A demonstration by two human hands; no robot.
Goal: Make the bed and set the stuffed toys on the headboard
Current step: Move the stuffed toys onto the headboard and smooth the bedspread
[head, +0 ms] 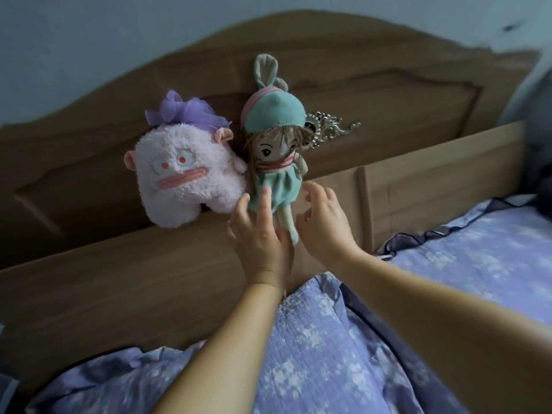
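Note:
A rag doll [276,162] in a teal dress and a teal hat with rabbit ears leans upright against the wooden headboard [388,94], its legs hanging over the headboard's ledge [433,174]. A fluffy pink monster toy [182,174] with a purple bow sits to its left, touching it. My left hand [260,234] has its fingers spread, fingertips on the doll's skirt and legs. My right hand [324,219] hovers at the doll's right side, fingers curled apart, holding nothing.
A purple floral bedspread [328,339] with a dark ruffled edge covers the bed below the ledge. A silver ornament [331,127] is fixed to the headboard behind the doll. A dark shape [542,138] lies at the right edge.

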